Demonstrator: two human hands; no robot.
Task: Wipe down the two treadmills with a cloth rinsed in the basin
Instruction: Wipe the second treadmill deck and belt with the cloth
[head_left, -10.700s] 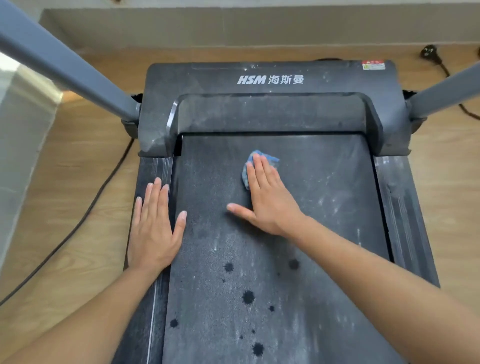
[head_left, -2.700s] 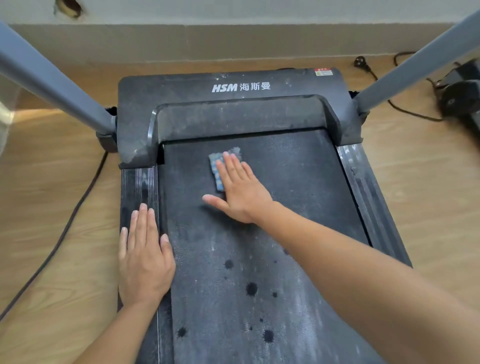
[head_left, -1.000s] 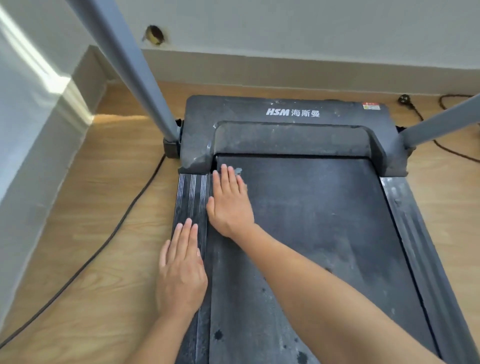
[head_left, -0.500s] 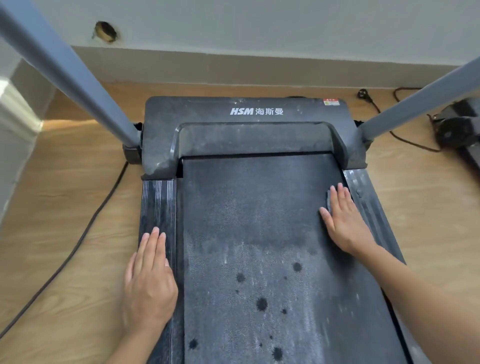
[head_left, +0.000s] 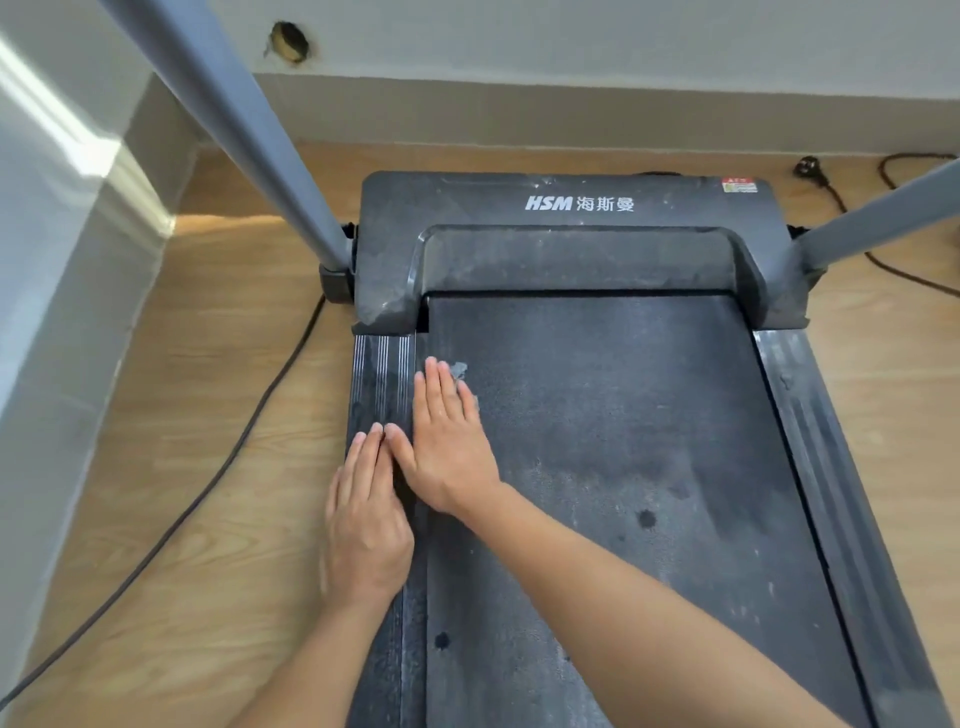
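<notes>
One power cable (head_left: 228, 460): black, trailing over the wooden floor (head_left: 218, 322) to the left of the treadmill (head_left: 587, 260), toward the foot of its left upright.
Left upright (head_left: 244, 130): grey post slanting up out of the picture from the machine's front left corner.
Left side rail (head_left: 382, 379): ribbed black strip along the belt's left edge, smeared with dust.
Left hand (head_left: 366, 525): palm down on the left side rail, fingers straight and close together, fingertips touching the other hand's thumb.
Right hand (head_left: 447, 447): flat on the belt's left edge, fingers straight and together, pressing the cloth down.
Cloth (head_left: 460, 370): almost wholly hidden under the right hand; a grey-blue scrap peeks out by the fingertips, on the belt near the left side rail.
Running belt (head_left: 623, 426): black, patchy with pale dust, darker in a band ahead of the hands.
Wet spots (head_left: 647, 518): a few dark dots on the belt nearer the camera.
Motor cover (head_left: 675, 208): dusty grey housing at the front, lettered "HSM".
Right side rail (head_left: 815, 467): streaked with pale grime.
Right upright (head_left: 883, 213): grey post leaning off to the right.
Plug (head_left: 807, 169): lying loose on the floor by the skirting, its cord curling away.
</notes>
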